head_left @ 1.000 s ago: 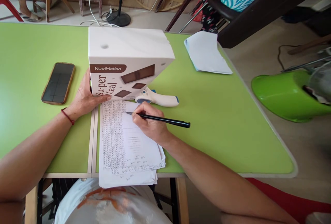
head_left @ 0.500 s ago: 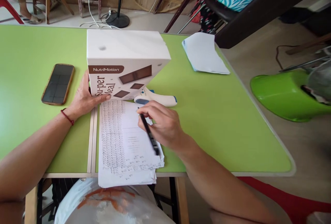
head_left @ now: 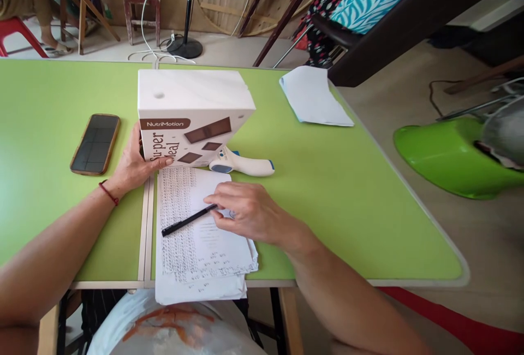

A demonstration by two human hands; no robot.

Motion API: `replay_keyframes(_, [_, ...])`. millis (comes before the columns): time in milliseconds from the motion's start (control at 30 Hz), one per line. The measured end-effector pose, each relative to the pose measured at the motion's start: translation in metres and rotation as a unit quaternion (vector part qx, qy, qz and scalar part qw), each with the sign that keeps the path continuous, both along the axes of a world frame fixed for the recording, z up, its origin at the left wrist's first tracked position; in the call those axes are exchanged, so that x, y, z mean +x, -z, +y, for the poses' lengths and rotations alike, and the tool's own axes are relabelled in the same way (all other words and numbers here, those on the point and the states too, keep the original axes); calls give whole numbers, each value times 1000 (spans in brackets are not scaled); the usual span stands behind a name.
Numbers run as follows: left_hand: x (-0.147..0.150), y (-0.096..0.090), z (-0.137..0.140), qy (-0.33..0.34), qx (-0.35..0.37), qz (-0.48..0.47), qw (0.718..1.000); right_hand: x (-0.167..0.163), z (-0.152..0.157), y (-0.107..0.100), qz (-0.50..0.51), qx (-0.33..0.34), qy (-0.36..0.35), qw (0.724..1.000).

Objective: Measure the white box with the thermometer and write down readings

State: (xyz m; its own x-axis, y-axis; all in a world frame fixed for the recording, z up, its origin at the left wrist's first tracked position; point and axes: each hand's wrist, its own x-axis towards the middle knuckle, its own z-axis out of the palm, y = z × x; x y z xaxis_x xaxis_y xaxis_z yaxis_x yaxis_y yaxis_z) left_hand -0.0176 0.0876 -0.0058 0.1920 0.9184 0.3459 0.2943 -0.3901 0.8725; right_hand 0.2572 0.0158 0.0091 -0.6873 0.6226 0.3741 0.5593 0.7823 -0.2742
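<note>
Green counter (head_left: 347,213): left hand (head_left: 137,163) grips NutriMotion box (head_left: 196,117); right hand (head_left: 249,212) loosely pinches black pen (head_left: 188,220).
Best keep handwritten sheets (head_left: 204,251) flat.

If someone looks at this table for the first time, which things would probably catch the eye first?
Probably the big white NutriMotion box, near the middle of the bright green table, with the left grip at its lower left corner. Just below it, a black pen stretches from the right grip across densely written sheets. Beyond the table's right edge, a glossy green plastic object also stands out.
</note>
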Motion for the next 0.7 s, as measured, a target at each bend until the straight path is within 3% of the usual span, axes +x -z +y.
replay_keyframes(100, [-1, 1, 0, -8, -6, 3, 1000, 5, 12, 6, 79, 25, 125, 989])
replay_keyframes(167, [-2, 2, 0, -8, -7, 8, 1000, 10, 20, 11, 72, 39, 235, 969])
replay_keyframes(233, [-2, 2, 0, -5, -8, 14, 1000, 15, 26, 15, 28, 37, 298, 953])
replay_keyframes(467, [-2, 3, 1, -5, -15, -5, 1000, 19, 33, 28, -99, -17, 291, 951])
replay_keyframes(700, [2, 1, -1, 1, -11, -54, 998, 27, 37, 30, -60, -34, 335, 940])
